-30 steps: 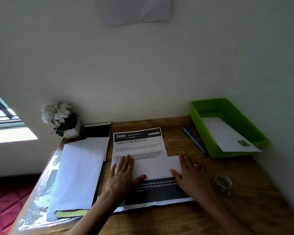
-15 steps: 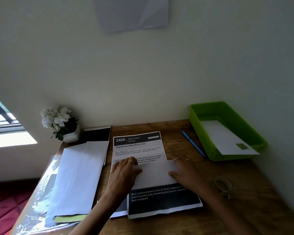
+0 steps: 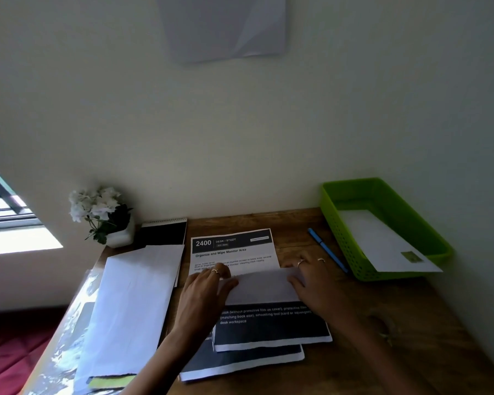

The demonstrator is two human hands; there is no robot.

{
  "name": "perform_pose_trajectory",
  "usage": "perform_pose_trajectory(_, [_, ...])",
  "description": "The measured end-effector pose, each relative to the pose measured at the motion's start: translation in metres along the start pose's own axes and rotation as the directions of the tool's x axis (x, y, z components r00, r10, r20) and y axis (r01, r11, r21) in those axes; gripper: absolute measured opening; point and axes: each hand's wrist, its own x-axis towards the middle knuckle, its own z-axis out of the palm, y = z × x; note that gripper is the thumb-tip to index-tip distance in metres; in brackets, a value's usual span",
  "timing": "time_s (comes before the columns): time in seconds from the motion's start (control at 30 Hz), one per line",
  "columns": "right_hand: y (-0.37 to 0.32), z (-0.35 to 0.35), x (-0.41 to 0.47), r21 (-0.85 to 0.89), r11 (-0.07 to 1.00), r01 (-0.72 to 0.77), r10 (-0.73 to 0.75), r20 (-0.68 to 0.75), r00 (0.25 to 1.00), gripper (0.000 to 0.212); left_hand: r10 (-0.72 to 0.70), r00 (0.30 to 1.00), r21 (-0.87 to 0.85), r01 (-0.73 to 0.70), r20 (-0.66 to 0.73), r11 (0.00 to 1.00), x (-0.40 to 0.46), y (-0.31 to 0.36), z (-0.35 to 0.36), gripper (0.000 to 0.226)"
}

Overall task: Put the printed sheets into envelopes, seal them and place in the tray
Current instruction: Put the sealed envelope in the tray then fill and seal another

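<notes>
A folded printed sheet [image 3: 264, 323] lies on the desk centre, its white folded flap [image 3: 261, 286] above a dark printed band. It rests over a second printed sheet [image 3: 234, 250] headed "2400". My left hand [image 3: 204, 295] presses the flap's left end with fingers spread. My right hand [image 3: 311, 280] grips the flap's right end, thumb under the fold. A stack of white envelopes [image 3: 131, 303] lies to the left. The green tray [image 3: 351, 252] at the right holds one sealed white envelope [image 3: 382, 243].
A blue pen [image 3: 327, 252] lies between the sheets and the tray. A tape roll [image 3: 382, 326] sits at the right by my forearm. A flower pot [image 3: 120, 235] and a spiral notebook [image 3: 163, 232] stand at the back left. The wall is close behind.
The folded sheet has slid forward and to the right off the sheet under it. Both hands moved up along the flap; the right hand now pinches its right end.
</notes>
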Motion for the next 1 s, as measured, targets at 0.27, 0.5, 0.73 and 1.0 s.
perform_pose_trajectory(0.27, [0.004,0.002,-0.024,-0.011,0.996,0.085,-0.086,-0.075,0.993,0.014,0.051,0.997,-0.016,-0.05,0.063,0.999,-0.011,-0.003,-0.01,0.051])
perform_pose_trajectory(0.5, [0.001,0.004,-0.049,-0.019,0.992,0.127,-0.128,-0.036,0.991,0.011,0.109,0.96,-0.079,-0.092,0.258,0.993,-0.01,0.011,-0.014,0.057])
perform_pose_trajectory(0.73, [0.009,0.009,-0.07,-0.024,0.994,0.104,-0.103,0.033,0.994,0.028,0.08,0.799,0.006,-0.104,0.596,0.995,-0.021,0.025,-0.002,0.086])
perform_pose_trajectory(1.0, [0.009,0.013,-0.084,-0.025,0.999,0.04,-0.035,0.172,0.984,0.035,0.025,0.729,0.09,-0.118,0.684,0.989,-0.036,0.021,0.021,0.089])
